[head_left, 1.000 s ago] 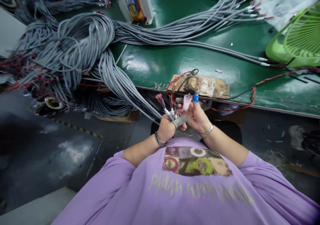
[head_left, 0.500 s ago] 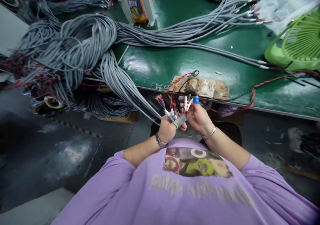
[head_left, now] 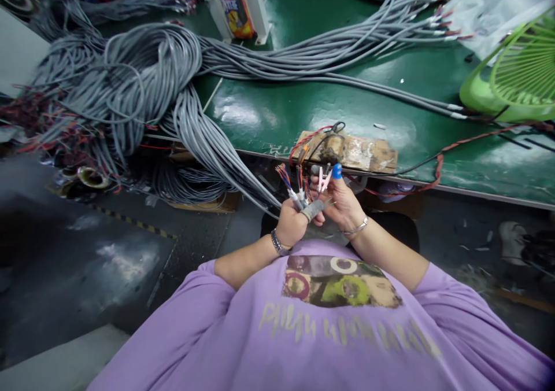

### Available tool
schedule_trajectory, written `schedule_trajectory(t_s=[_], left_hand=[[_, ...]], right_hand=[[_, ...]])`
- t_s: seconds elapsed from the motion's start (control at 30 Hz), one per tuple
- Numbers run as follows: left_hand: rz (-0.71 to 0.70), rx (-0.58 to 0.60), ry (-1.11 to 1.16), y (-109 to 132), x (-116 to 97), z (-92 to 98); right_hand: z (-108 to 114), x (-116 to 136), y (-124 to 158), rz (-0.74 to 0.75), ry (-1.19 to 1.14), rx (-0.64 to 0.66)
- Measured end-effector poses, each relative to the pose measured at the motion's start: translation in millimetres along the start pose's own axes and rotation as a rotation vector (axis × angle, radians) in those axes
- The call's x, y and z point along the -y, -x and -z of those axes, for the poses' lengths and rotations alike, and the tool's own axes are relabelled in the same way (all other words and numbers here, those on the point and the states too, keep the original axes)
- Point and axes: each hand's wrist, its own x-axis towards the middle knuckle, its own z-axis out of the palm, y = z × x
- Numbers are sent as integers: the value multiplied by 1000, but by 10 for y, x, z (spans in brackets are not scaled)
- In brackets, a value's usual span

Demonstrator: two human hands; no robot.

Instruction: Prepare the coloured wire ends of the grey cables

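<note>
My left hand (head_left: 292, 224) is closed round the ends of several grey cables (head_left: 295, 198). Their coloured stripped wires (head_left: 284, 176) fan out above the fist, and grey wrapping covers the thumb. Facing it, my right hand (head_left: 347, 207) has a blue cover (head_left: 337, 171) on its thumb tip. A pink clip (head_left: 323, 180) sits between that thumb and the fingers, its grip partly hidden. Fine wire strands stick out between the two hands, close to the right palm. Just beyond the hands, a small motor-like part (head_left: 334, 146) rests on a taped cardboard piece (head_left: 372, 154) at the table edge.
A large heap of grey cables (head_left: 147, 73) lies across the green table (head_left: 277, 110) and hangs over its edge at left. A green fan (head_left: 515, 73) and a clear plastic bag (head_left: 494, 15) are at right. A twisted red cord (head_left: 439, 168) droops over the front edge.
My right hand has shifted slightly left, and the pink clip has moved with it. The cable ends in my left hand have moved a little to the right.
</note>
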Motion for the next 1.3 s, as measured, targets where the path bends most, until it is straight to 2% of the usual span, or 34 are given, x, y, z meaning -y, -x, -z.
schedule_trajectory(t_s=[0.1, 0.17, 0.33, 0.4, 0.63, 0.77, 0.87, 0.93, 1.0, 1.13, 1.3], left_hand=[[-6, -11, 21, 21, 0, 15], [-12, -16, 26, 42, -8, 31], [17, 8, -17, 98, -57, 66], [34, 34, -59, 104, -73, 75], [133, 151, -231, 49, -83, 113], [204, 200, -251, 26, -97, 139], [161, 126, -184, 33, -93, 145], [122, 80, -153, 41, -77, 145], [93, 63, -144, 45, -61, 146], [69, 94, -141, 42, -50, 160], [87, 147, -152, 70, -54, 189]], right_hand=[[-2, -11, 32, 48, -36, -70], [25, 2, 77, 45, -12, -72], [175, 113, 233, -92, 138, 70], [204, 163, 279, -124, 189, 88], [83, 229, 332, -103, 360, 163], [122, 220, 355, -35, 439, 77], [216, 226, 375, -76, 397, 10], [256, 224, 389, -133, 370, 29], [254, 205, 400, -120, 384, 49], [160, 118, 395, 2, 369, 34], [76, 35, 351, -37, 338, 61]])
